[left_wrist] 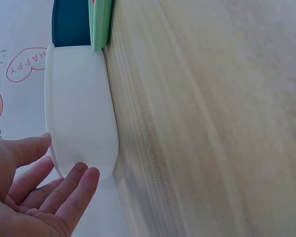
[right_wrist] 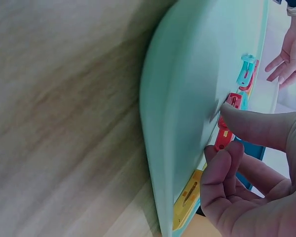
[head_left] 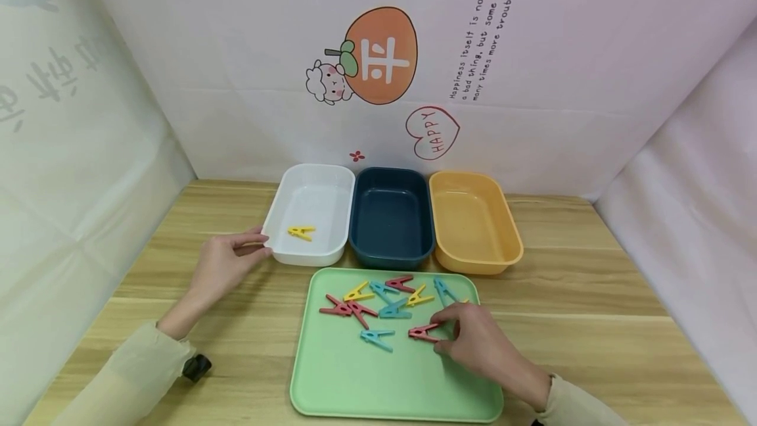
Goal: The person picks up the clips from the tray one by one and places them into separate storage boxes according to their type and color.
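Head view shows the right hand [head_left: 476,342] reaching over the green tray [head_left: 378,383], its wrist low and its bent thumb and index finger pinching the spread handle ends of a red clothespin [head_left: 421,332], which lies near the middle of the tray. From the right wrist, the thumb overlaps one side of that clothespin, with the other fingers curled toward the palm. The left hand [head_left: 227,265] extends forward, thumb and fingers loosely apart, the tips touching the near left corner of the white bin [head_left: 304,259]; from the left wrist, the thumb meets its rim while the other fingers lie along the outer wall. One yellow clothespin [head_left: 301,233] lies inside this bin. Beside it, in a row on the tabletop [head_left: 591,347], stand a dark blue bin [head_left: 390,219] and an orange-yellow bin [head_left: 473,215]. More red, yellow and blue clothespins [head_left: 395,309] lie scattered mostly across the tray's far half, several touching or overlapping.
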Tool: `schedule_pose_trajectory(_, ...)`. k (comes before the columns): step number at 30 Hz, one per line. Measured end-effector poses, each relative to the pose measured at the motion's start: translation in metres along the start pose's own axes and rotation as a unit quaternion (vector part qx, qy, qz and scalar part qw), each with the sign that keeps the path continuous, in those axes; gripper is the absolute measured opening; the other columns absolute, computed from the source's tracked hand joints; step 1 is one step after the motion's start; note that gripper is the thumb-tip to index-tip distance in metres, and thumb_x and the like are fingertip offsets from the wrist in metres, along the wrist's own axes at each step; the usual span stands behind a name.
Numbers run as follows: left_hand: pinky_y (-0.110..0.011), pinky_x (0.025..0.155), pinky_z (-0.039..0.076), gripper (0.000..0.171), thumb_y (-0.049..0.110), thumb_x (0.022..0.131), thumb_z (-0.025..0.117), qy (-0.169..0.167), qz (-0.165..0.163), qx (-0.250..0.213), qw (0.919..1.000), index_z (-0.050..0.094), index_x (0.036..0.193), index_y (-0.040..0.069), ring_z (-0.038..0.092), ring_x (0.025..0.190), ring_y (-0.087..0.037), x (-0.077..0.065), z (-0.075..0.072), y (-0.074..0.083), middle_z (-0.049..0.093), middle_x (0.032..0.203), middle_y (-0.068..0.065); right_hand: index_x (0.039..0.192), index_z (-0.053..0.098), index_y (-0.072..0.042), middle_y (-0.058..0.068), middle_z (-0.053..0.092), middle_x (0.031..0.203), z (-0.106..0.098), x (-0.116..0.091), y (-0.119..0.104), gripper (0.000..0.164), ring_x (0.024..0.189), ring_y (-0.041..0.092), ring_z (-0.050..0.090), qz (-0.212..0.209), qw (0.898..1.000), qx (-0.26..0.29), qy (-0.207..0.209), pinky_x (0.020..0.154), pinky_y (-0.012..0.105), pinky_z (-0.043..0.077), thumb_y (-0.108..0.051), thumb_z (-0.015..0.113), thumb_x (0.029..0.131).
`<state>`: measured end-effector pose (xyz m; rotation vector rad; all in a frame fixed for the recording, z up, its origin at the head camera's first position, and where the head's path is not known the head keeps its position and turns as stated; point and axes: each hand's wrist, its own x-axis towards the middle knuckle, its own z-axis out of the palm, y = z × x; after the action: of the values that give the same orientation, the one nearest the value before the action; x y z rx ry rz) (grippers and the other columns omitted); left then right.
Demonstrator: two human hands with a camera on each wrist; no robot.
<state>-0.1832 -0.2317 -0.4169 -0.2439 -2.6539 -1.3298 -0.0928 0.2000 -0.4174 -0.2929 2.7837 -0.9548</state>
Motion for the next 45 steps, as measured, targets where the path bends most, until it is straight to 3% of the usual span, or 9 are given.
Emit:
schedule_pose_trajectory(24, -0.021, 0.078, 0.061, 0.03, 0.01, 0.096, 0.08, -0.003, -0.007, -0.009, 0.9999, 0.075, 0.119, -0.008, 0.074, 0.106, -0.038, 0.0, 0.0, -0.001, 0.063, 0.139, -0.025, 0.102, 0.083, -0.013, -0.005, 0.071, 0.092, -0.004, -0.002, 0.009, 0.028, 0.061, 0.015, 0.053, -0.007, 0.999, 0.049, -0.009, 0.049, 0.025, 0.042, -0.011, 0.095, 0.077)
schedule_pose_trajectory(45, -0.024, 0.079, 0.062, 0.031, 0.012, 0.095, 0.081, 0.002, -0.005, -0.007, 1.0, 0.075, 0.118, -0.008, 0.074, 0.105, -0.039, -0.001, -0.001, 0.001, 0.064, 0.137, -0.025, 0.104, 0.083, -0.011, -0.002, 0.055, 0.07, -0.012, -0.002, 0.009, 0.027, 0.054, 0.009, 0.044, -0.019, 0.996, 0.092, 0.003, 0.046, 0.021, 0.032, -0.014, 0.094, 0.08)
